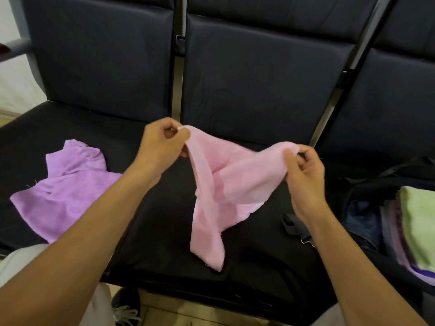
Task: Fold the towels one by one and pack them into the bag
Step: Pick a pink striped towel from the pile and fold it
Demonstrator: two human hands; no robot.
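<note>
At centre frame the left hand [162,140] pinches one top corner of a pink towel [219,184], fingers curled tight; the right hand [303,170] pinches the other corner the same way. The soft, fuzzy cloth sags between them, its lower end touching the dark seat [247,267]. At the right edge an open dark bag [362,196] holds folded towels [416,227], green on top. A crumpled purple towel [68,189] lies at the left.

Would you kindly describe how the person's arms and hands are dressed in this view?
Both forearms are bare, with no sleeves in view. The left hand and right hand wear no gloves, and no rings, watch or bracelets show. Light grey trousers cover the knees.
</note>
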